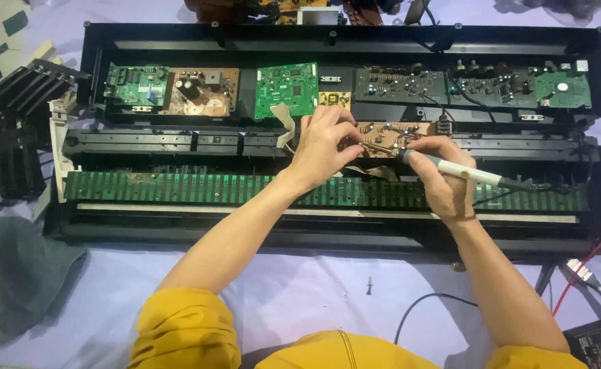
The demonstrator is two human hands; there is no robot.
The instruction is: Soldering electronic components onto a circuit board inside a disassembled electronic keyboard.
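Note:
An opened black keyboard chassis [177, 42] lies across the table with its circuit boards bare. My right hand [444, 174] grips a white soldering iron [468, 172], its metal tip pointing left onto a small brown circuit board [399, 131] at the centre. My left hand [322, 145] is curled over the left end of that board, fingers pinched beside the iron's tip; what they pinch is too small to tell. A pale ribbon cable [285, 123] runs just left of this hand. A long green contact board [177, 188] stretches below both hands.
Green boards [285, 87] and brown boards [201, 91] line the chassis' back row. Black key parts [14, 130] are stacked at left above a grey cloth [14, 273]. A loose screw [369, 285], black cable [423, 304] and red wires [587, 263] lie on the lilac cloth near me.

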